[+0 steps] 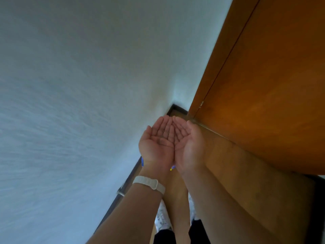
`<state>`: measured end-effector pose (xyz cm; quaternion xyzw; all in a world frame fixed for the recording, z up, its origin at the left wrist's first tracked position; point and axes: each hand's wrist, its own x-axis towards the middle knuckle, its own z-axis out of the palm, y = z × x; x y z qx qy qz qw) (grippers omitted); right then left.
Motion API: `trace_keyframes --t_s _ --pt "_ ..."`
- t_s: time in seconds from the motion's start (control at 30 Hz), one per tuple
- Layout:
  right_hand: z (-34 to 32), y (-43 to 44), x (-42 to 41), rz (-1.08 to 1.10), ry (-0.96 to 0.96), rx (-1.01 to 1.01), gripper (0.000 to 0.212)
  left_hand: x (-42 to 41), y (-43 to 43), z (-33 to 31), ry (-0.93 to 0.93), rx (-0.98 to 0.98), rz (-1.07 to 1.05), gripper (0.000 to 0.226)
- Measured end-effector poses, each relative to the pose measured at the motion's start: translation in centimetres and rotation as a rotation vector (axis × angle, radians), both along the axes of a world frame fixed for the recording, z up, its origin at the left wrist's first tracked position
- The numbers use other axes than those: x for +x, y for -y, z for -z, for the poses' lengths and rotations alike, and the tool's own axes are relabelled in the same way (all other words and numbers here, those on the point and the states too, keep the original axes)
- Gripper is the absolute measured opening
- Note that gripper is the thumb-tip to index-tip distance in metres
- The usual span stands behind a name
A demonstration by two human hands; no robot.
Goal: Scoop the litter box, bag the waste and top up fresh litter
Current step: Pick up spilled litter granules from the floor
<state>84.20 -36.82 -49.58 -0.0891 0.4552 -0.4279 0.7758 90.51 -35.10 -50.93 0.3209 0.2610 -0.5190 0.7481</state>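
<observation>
Here the left hand (156, 140) with its white woven wristband (149, 184) and the right hand (189, 143) are cupped together, palms up, spread and empty. No litter box, scoop or bag is in view. With nothing located, the scooping could stall.

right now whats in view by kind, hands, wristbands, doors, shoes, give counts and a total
hands: 2, left hand and right hand, palms up, side by side, holding nothing
wristbands: 1, white wristband on the left wrist
doors: 1, orange-brown wooden door
shoes: 2, pale shoes, partly hidden by the arms
total: 6
</observation>
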Motion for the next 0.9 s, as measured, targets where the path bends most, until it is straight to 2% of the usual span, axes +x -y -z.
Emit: trace_keyframes --t_s 0.1,0.27,0.4,0.6,0.67,0.7,0.8,0.9 --pt "6.4 1.5 -0.1 -0.061 -0.04 0.028 0.04 0.0 1.5 5.9 -0.006 0.059 0.002 0.044" --pt "17.9 3.6 0.6 -0.002 -0.082 0.101 0.036 0.2 3.4 16.9 -0.015 0.15 -0.001 0.045" --pt "26.5 4.6 1.0 -0.034 -0.104 0.166 0.034 0.6 4.0 25.5 -0.019 0.198 -0.003 0.044" --pt "35.9 5.2 1.2 -0.116 -0.122 0.178 0.028 0.8 4.7 35.6 0.022 0.274 0.04 0.043" --pt "38.2 5.6 1.2 -0.165 -0.194 0.158 0.024 0.8 5.2 38.3 0.047 0.302 0.071 0.039" --pt "39.6 5.9 1.0 -0.246 -0.305 0.095 0.025 0.8 5.5 39.5 0.081 0.328 0.104 0.037" --pt "42.5 6.8 -0.2 -0.521 -0.683 -0.189 0.022 1.6 5.9 42.7 0.302 0.424 0.266 0.027" --pt "43.6 7.9 -1.8 -0.779 -0.931 -0.463 0.021 3.0 5.2 45.2 0.941 0.557 0.729 0.035"
